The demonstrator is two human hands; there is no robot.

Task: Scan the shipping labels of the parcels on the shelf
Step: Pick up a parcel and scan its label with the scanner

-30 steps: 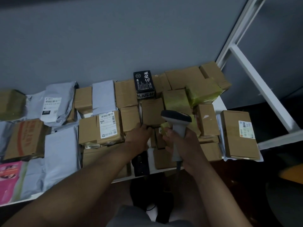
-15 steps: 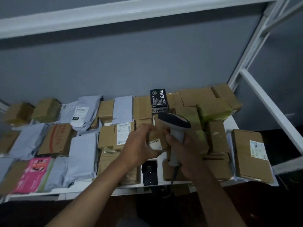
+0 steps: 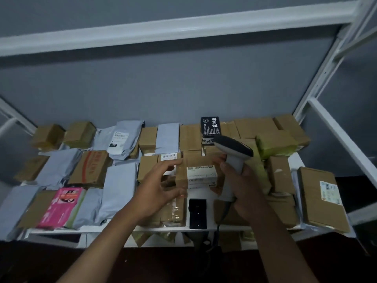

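Shelf [image 3: 295, 160]: white metal rack, one deck in use, carrying the parcels in rough rows so their tops face upward for scanning. All positions below are given relative to the scanner.

Parcels: mostly brown cartons, too tightly packed for an exact count; roughly two dozen. Grey mailers [image 3: 120, 188]: about seven, all left of the scanner. One pink parcel [image 3: 61, 207], far left at the front edge. One black box [image 3: 210, 127], just behind the scanner head. One flat carton [image 3: 322, 199], far right, label up. Labels visibly facing up: about five.

Box in hand [image 3: 201, 173]: small carton immediately left of the scanner, label turned up towards the camera, evidently presented for reading. Whether it rests on the parcels beneath or is lifted clear cannot be told.

Black holder [image 3: 197, 213]: one, at the front edge below the scanner, probably its cradle.

Scanner [image 3: 234, 152]: one, grey, corded, head tilted down-left towards that label.

Right hand [image 3: 242, 188]: fingers clamped round the scanner handle; fingertips also reach the box's right edge.

Left hand [image 3: 161, 186]: fingers spread apart and relaxed beside the box's left edge, gripping nothing.

Judgement: label scan in progress; most parcels outstanding.
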